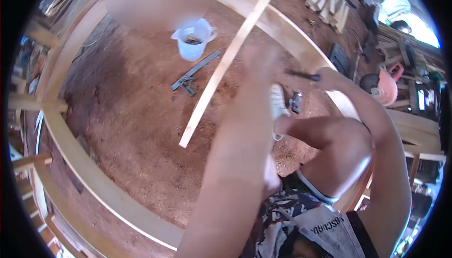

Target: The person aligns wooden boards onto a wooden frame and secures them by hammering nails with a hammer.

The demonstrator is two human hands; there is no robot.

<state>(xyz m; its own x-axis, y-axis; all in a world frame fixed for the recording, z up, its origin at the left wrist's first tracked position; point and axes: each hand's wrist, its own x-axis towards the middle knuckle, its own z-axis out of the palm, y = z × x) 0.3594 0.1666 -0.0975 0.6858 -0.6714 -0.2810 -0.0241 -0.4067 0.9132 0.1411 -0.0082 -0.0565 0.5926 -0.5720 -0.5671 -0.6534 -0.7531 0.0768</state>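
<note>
Wooden strip [227,65] slants near the left hand [262,59], whose grip is too blurred to tell.
It is pale, long, narrow; the right hand [328,78] closes around a dark tool [305,75].

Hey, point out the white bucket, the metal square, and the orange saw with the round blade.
White bucket [191,51]: head view, on its outer wall.
Metal square [196,71]: head view, on its long blade.
Orange saw [388,89]: head view, on its orange body.
</note>
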